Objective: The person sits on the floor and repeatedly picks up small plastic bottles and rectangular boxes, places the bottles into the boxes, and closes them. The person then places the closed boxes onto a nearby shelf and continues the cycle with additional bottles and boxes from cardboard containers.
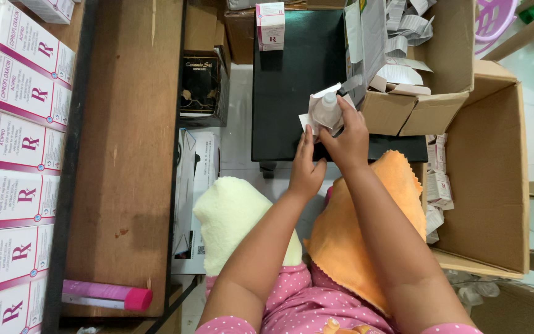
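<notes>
Black worktop [285,80] lies under my right hand [346,139], fingers gripping a bottle [327,110] in paper; my left hand [306,170] rests just below, fingers loose, holding nothing.

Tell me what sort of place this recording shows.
Probably a small medicine-packing workspace: stacked white-and-magenta cardboard cartons line the wooden table, an open brown cardboard box holds more small packs, and the hands wrap a small white plastic bottle in paper.

Matt wooden shelf [125,142], corrugated cardboard box [489,185], fluffy yellow cloth [233,216]
</notes>
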